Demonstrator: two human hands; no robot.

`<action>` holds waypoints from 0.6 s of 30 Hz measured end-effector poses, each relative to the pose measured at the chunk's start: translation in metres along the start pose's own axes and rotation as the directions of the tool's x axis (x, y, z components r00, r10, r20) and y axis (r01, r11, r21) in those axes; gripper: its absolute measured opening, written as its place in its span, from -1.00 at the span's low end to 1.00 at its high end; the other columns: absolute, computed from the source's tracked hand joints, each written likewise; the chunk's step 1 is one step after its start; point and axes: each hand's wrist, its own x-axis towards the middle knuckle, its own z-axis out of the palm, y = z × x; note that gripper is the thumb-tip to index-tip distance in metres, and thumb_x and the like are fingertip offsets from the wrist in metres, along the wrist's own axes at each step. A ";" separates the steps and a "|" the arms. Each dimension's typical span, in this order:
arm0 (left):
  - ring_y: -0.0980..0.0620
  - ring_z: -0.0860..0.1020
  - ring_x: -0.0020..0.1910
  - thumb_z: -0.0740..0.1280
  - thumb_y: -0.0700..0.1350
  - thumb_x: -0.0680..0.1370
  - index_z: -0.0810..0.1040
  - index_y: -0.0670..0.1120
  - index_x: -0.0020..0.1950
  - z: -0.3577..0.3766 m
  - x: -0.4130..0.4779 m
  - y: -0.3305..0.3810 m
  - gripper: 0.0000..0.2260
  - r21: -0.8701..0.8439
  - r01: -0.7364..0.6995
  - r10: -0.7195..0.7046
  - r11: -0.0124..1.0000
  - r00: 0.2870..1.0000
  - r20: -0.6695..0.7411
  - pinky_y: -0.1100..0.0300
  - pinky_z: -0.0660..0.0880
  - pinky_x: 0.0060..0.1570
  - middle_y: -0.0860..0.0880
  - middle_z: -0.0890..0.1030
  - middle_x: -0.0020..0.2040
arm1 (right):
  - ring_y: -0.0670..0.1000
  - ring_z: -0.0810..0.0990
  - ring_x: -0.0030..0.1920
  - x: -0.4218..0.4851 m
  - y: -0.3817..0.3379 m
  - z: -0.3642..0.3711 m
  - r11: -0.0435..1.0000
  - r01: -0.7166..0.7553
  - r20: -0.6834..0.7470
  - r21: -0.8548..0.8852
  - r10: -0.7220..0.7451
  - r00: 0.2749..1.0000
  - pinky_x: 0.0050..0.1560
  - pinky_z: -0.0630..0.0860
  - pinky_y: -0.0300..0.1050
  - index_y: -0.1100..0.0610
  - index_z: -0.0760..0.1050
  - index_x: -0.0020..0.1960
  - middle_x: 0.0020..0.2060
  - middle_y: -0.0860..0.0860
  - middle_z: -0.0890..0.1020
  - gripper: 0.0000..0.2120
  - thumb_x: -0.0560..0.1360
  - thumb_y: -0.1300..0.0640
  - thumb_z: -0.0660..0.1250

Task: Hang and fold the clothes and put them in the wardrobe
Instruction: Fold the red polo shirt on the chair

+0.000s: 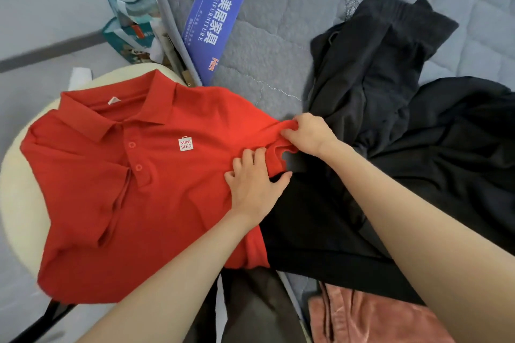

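Head view. I see a red polo shirt spread front-up across the left half of the frame. Its collar points to the upper left and a small white badge sits on the chest. Most of the shirt lies on a round cream seat, and its right side reaches over onto the edge of a grey quilted mattress.

The left hand comes in from the lower left and rests palm-down on the shirt's right side. Its grip is open, with the fingers laid out on the cloth and nothing held. The right hand comes in from the lower right, just above the left hand. Its grip is closed, with the fingers bunched round the shirt's right sleeve, pinching the cloth into folds.

A heap of black clothes fills the right side of the frame on the mattress, touching the shirt's right edge. A pink cloth lies at the lower right. A blue printed label runs along the mattress edge at upper centre. A paper bag stands on the floor at the upper left.
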 end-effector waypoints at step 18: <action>-0.08 0.48 0.12 0.27 -0.19 0.50 0.52 -0.12 0.20 -0.038 -0.016 0.013 -0.73 -0.486 0.126 -0.235 0.865 0.957 -0.170 0.11 0.35 0.09 -0.06 0.50 0.10 | -0.11 0.53 -0.53 -0.017 -0.040 -0.018 0.644 0.014 -0.067 0.765 0.058 0.996 -0.49 0.47 -0.28 0.17 0.46 -0.18 -0.44 0.05 0.58 -0.84 0.44 0.18 0.45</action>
